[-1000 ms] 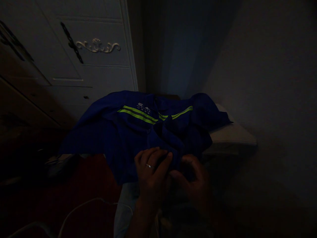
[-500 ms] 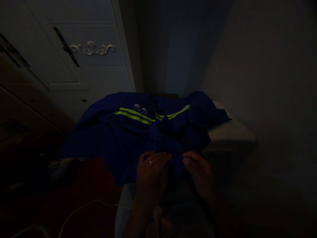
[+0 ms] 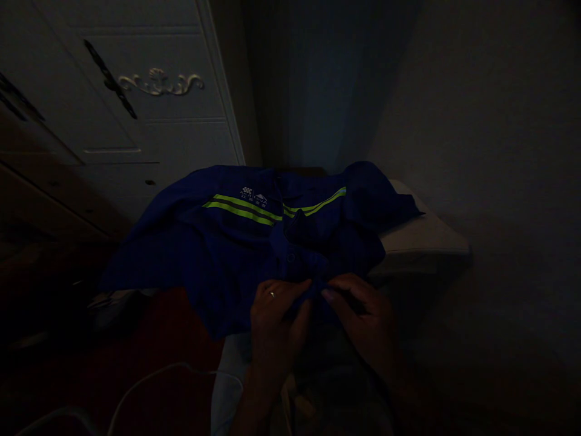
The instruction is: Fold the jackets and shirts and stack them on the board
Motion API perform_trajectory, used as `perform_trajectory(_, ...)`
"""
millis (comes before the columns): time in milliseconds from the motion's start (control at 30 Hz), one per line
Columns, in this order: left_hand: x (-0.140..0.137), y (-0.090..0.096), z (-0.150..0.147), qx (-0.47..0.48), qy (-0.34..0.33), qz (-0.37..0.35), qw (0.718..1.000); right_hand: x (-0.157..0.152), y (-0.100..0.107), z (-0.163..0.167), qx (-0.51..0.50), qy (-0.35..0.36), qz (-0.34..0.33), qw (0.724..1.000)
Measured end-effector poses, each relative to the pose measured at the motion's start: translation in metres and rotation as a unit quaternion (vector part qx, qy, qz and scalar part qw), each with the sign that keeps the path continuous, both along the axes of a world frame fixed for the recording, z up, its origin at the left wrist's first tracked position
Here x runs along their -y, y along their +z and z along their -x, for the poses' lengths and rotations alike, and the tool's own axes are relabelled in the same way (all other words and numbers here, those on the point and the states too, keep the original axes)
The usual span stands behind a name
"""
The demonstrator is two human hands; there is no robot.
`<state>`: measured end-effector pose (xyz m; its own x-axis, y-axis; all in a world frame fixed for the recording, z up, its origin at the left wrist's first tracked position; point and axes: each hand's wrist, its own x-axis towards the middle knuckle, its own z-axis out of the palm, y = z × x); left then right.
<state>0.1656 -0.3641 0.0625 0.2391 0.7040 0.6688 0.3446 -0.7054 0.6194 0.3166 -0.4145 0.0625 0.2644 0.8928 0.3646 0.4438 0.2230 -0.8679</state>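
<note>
A dark blue jacket point(image 3: 240, 254) with yellow-green stripes and white printing on the chest lies spread in front of me. A round button point(image 3: 291, 258) shows on its front flap. My left hand point(image 3: 276, 315), with a ring on one finger, pinches the fabric near the lower front edge. Close beside it on the right, my right hand point(image 3: 363, 309) pinches the same edge between thumb and forefinger. The dim light hides whether a button or zip part sits between the fingertips.
Under the jacket's right side is a pale padded surface point(image 3: 426, 233). A white cabinet point(image 3: 181, 142) with a dark handle point(image 3: 110, 79) stands at the back left. A white cable point(image 3: 149, 376) runs across the red floor point(image 3: 154, 339). A plain wall point(image 3: 490, 121) rises on the right.
My right hand has shifted slightly left, closer to my left hand. The left thumb now shows against the fabric, and the edge between the hands is drawn up. The view has tilted a little.
</note>
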Motion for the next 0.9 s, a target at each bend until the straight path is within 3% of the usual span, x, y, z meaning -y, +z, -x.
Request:
perform_trajectory(100, 0.001, -0.002, 0.003, 0.034, -0.025, 0.092, 0.995, -0.003, 0.003, -0.004, -0.012, 0.019, 0.029, 0.999)
perform_trajectory(233, 0.004, 0.002, 0.007, 0.071, -0.057, 0.223, 0.971, -0.004, 0.005, -0.002, -0.1, 0.045, 0.091, 0.99)
perform_trajectory(367, 0.006, 0.01, 0.009, 0.085, -0.082, 0.274, 0.954, -0.007, 0.006, 0.002, -0.131, 0.055, 0.089, 0.986)
perform_trajectory(500, 0.004, 0.01, 0.009, 0.107, -0.081, 0.278, 0.951, -0.008, 0.007, 0.004, -0.152, 0.074, 0.081, 0.982)
perform_trajectory(667, 0.003, 0.002, 0.011, 0.123, -0.112, 0.251, 0.954, -0.009, 0.001, 0.004, -0.234, 0.089, 0.127, 0.96)
perform_trajectory(900, 0.003, -0.001, 0.007, 0.082, -0.059, 0.173, 0.98, -0.015, -0.013, 0.0, -0.322, 0.13, 0.16, 0.924)
